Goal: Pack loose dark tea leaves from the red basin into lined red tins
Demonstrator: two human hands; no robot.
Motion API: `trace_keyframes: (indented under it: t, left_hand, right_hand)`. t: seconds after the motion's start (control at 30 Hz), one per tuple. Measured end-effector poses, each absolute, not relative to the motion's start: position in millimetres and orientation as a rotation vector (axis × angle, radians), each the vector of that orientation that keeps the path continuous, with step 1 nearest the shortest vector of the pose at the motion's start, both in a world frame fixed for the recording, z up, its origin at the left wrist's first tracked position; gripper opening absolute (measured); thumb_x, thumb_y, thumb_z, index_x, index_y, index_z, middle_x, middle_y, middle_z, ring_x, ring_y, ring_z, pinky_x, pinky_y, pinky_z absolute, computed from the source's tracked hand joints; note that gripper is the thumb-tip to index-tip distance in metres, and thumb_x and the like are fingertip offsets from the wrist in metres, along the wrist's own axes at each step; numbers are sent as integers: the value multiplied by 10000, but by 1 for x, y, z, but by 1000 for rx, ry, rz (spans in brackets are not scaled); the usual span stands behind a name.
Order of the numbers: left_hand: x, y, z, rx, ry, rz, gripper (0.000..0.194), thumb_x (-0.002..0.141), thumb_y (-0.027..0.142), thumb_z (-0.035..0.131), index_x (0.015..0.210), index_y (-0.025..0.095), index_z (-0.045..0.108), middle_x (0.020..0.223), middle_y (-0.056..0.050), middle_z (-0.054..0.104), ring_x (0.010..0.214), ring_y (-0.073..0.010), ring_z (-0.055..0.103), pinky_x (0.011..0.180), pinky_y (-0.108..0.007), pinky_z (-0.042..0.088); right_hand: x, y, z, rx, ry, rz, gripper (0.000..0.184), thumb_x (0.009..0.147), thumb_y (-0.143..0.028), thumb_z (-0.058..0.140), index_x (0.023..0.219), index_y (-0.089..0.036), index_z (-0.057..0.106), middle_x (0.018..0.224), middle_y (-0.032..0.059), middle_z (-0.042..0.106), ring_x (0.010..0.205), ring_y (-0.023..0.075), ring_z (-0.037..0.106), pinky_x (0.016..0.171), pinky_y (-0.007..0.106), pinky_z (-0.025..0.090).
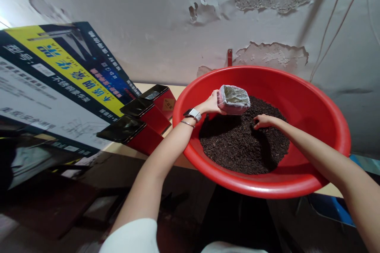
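My left hand [211, 104] grips a small box lined with a clear plastic bag [234, 99], its mouth tilted toward me. The box is held over the left part of a large red plastic basin [314, 184]. Dark, loose dried leaves that look like tea [237, 146] lie heaped on the basin floor. Above this heap, my right hand [263, 121] has its fingers curled together, with a dark bit of the leaves showing between thumb and fingers. How much it holds is hidden.
Left of the basin, several red boxes with dark open tops [148, 138] stand in a row on a pale table [118, 149]. A large printed carton [59, 83] leans behind them. The peeling wall [166, 39] rises close behind the basin, and cords [335, 17] hang at right.
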State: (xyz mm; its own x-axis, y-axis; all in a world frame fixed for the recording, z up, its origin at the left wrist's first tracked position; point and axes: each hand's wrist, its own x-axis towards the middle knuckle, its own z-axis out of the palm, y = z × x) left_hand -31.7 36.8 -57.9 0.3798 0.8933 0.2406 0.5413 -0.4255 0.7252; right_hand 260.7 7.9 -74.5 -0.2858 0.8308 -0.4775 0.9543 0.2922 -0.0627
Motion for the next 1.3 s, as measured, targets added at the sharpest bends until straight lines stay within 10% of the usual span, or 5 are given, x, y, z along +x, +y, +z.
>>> trace_keyframes:
  t: [0.93, 1.3]
  left_hand:
    - [-35, 41, -62, 2094, 1244, 828, 1206, 381, 404, 923, 1356, 152, 261, 1321, -154, 375, 1285, -368, 398, 1116, -547, 345]
    - [-31, 43, -61, 2107, 1220, 851, 1150, 368, 367, 927, 1316, 163, 309, 1257, -113, 413, 1246, -353, 441, 1092, -553, 376]
  right_hand:
    - [260, 9, -83, 1559, 2202, -415, 368, 770, -345, 704, 1109, -203, 731, 1047, 91, 723, 928, 244, 693, 770, 296, 514]
    - [251, 28, 9, 1838, 2462, 10, 459, 803, -399, 678, 1226, -230, 626, 1202, 151, 655, 1096, 347, 614, 840, 397, 488]
